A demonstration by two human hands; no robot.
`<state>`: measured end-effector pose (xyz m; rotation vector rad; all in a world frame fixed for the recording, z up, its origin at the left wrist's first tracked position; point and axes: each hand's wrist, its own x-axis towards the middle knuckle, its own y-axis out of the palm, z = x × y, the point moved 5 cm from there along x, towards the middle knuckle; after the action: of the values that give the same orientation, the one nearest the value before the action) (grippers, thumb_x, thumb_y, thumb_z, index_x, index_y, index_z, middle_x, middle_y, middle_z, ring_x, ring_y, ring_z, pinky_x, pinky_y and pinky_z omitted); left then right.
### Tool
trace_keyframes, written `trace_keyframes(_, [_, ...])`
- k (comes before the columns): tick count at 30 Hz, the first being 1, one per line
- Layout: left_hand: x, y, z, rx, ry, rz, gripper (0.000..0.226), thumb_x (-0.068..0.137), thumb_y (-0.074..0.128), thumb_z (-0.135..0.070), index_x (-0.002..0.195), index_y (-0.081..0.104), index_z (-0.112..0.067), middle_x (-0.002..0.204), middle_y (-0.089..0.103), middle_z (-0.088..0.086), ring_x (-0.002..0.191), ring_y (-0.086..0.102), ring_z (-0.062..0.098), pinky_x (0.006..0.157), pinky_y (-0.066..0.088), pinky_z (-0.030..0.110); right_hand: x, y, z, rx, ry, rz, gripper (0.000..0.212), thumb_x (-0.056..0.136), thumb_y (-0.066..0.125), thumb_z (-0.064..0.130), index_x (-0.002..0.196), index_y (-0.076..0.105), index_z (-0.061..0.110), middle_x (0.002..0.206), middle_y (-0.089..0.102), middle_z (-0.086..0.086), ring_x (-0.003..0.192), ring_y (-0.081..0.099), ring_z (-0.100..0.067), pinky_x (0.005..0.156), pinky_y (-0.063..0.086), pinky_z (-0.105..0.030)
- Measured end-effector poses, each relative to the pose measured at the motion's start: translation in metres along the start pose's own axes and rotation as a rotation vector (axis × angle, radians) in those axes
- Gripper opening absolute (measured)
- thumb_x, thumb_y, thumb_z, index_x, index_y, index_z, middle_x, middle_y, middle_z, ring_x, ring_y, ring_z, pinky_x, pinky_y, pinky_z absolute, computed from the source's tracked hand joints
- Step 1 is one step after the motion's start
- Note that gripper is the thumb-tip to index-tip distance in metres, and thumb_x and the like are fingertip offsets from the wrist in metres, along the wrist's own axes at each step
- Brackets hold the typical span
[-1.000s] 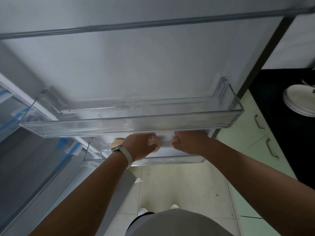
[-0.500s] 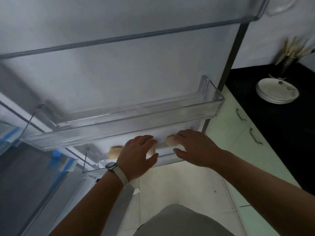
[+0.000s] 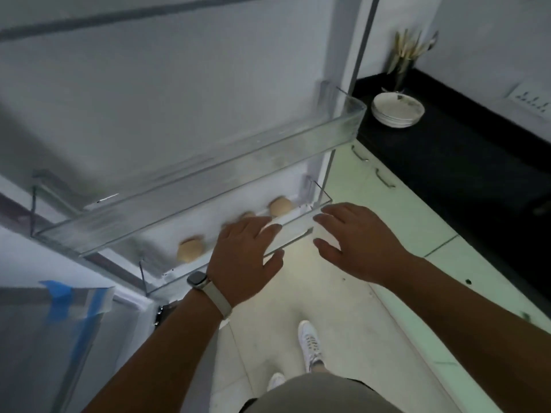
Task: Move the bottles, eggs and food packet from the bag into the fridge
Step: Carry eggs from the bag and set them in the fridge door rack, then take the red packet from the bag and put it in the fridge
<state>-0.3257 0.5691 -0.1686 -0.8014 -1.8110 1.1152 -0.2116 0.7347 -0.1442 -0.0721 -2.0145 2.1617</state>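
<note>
Brown eggs lie in the lower clear door shelf (image 3: 293, 234) of the open fridge door: one egg (image 3: 190, 250) at the left, one egg (image 3: 280, 206) at the right, and another egg (image 3: 247, 216) partly hidden behind my left hand. My left hand (image 3: 243, 257), with a watch on its wrist, hovers open just in front of that shelf's rim. My right hand (image 3: 357, 242) is open to the right of the shelf, holding nothing. The bag, bottles and food packet are out of view.
A larger clear door shelf (image 3: 208, 186) juts out above the eggs. To the right runs a black counter (image 3: 462, 162) with a stack of white plates (image 3: 398, 110) and a utensil holder (image 3: 405, 55). Pale green cabinets (image 3: 372, 180) stand below it. Blue tape marks the fridge interior (image 3: 74, 302).
Both hands have drawn back out of the lower door shelf and spread open, leaving the eggs there. The view has swung right, showing more counter and floor.
</note>
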Motion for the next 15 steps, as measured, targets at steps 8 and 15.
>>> trace_keyframes(8, [0.001, 0.01, -0.062, -0.116, 0.278, -0.038, 0.039, 0.087, 0.058, -0.037, 0.116, 0.07, -0.015, 0.122, 0.068, 0.006, 0.11, 0.063, 0.027, 0.088, 0.048, 0.041, -0.098, -0.005, -0.005, -0.05, 0.296, 0.049, 0.052, 0.092, 0.041, 0.051, 0.124, 0.062, 0.016, 0.126, 0.063, -0.009, 0.117, 0.057, -0.03, 0.097, 0.046, -0.043])
trace_keyframes(15, [0.009, 0.018, -0.139, -0.169, 0.449, 0.044, 0.04, 0.088, 0.051, -0.039, 0.116, 0.07, -0.017, 0.124, 0.067, 0.003, 0.112, 0.062, 0.027, 0.093, 0.048, 0.043, -0.179, -0.036, -0.023, -0.115, 0.525, -0.027, 0.054, 0.091, 0.036, 0.053, 0.124, 0.062, 0.02, 0.127, 0.061, -0.004, 0.12, 0.056, -0.029, 0.099, 0.044, -0.044])
